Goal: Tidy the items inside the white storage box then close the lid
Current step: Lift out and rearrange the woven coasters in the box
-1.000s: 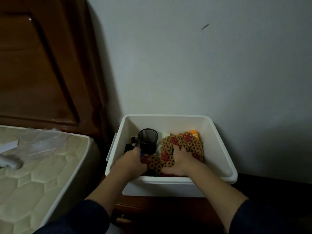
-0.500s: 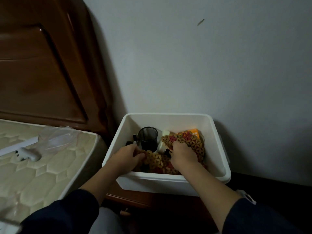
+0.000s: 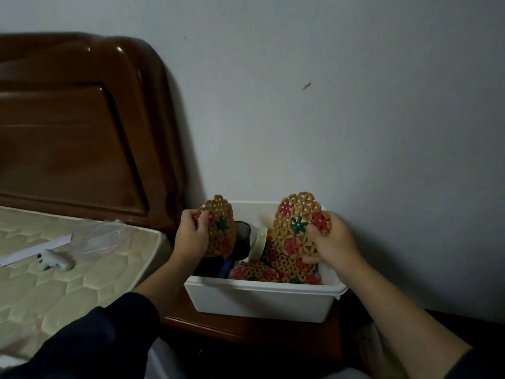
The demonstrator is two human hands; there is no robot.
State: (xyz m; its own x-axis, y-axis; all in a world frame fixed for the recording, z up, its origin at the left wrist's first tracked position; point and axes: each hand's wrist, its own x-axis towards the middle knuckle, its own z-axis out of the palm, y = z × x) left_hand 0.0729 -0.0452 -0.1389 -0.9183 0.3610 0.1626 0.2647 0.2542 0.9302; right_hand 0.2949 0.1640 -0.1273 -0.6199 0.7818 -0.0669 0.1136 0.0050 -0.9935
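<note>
Head view: the white storage box [image 3: 262, 300] sits open on a dark wooden table [image 3: 246, 328], close to the wall, between the bed [image 3: 68, 269] and the right edge of the view. No lid shows on it.

The left hand [image 3: 191, 236] holds a woven mat [image 3: 222, 228] upright over the box's left side, thumb in front and fingers [image 3: 202, 218] curled round its edge. The right hand [image 3: 332, 243] grips a second, larger mat [image 3: 296, 228] upright over the right side, its fingers pinching the mat's right edge.

Inside the box, a dark cup [image 3: 242, 236] stands near the left, a white roll of tape [image 3: 259, 243] leans just beside it, and a third mat [image 3: 257, 272] lies flat near the front wall. A blue object below the cup is too hidden to identify.

On the bed lie a white strip [image 3: 35, 248], clear plastic [image 3: 103, 236] and a small white object [image 3: 53, 261].
</note>
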